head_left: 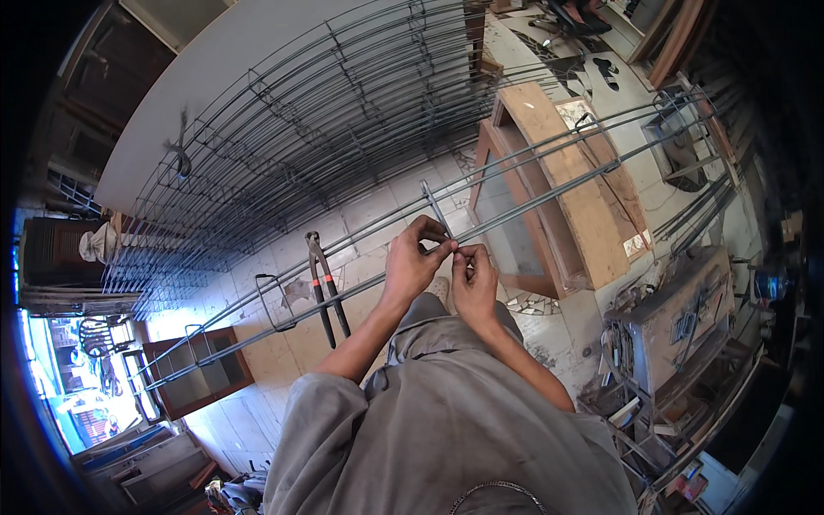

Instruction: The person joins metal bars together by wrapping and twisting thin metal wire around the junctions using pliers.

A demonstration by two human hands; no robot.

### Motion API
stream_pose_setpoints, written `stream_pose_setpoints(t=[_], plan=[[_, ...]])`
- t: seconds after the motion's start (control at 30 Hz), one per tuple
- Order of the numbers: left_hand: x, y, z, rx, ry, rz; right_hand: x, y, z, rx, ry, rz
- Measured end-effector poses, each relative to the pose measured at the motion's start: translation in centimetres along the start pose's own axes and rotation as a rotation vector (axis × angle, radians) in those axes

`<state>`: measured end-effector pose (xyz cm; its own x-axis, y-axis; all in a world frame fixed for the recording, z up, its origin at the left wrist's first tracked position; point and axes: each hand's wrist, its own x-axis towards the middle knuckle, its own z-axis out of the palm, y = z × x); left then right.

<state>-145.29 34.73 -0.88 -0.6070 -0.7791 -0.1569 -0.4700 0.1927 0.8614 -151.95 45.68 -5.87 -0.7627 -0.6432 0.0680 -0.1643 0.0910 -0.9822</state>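
Observation:
Long steel reinforcing rods run across in front of me, from lower left to upper right. A bent steel stirrup crosses them at the middle. My left hand is closed, thumb and fingers pinched where the stirrup's near end meets the near rods. Beside it, my right hand pinches at the same joint, its fingertips almost touching the left's. Whatever is between the fingertips is too small to make out. To the left, pincers with red bands on dark handles hang over the near rods. Another stirrup sits further left.
A large stack of finished rebar cages fills the far left. Wooden cabinets support the rods, one at right and a glass-fronted one at lower left. A cluttered workbench stands at right. Tiled floor shows beneath.

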Motion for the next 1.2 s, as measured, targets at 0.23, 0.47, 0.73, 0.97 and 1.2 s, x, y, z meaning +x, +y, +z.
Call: stream_pose_setpoints(t=[0.23,0.47,0.73,0.97,1.2], plan=[[-0.6,0.4,0.0,0.046,0.027,0.015,0.6,-2.2,-1.4,-0.154,-0.111,-0.047],[-1.3,0.0,0.0,0.073,0.042,0.104,4.9,-7.0,-4.1,-0.717,-0.486,-0.248],[-1.4,-0.2,-0.4,0.086,0.011,0.161,10.7,-9.4,-4.0,-0.844,-0.761,-0.529],[-1.1,-0.3,-0.4,0.072,0.035,0.159,11.0,-8.5,-4.0,-0.793,-0.713,-0.598],[-1.5,0.8,0.4,0.152,0.022,0.08,12.0,-8.2,-3.8,-0.695,-0.707,-0.619]])
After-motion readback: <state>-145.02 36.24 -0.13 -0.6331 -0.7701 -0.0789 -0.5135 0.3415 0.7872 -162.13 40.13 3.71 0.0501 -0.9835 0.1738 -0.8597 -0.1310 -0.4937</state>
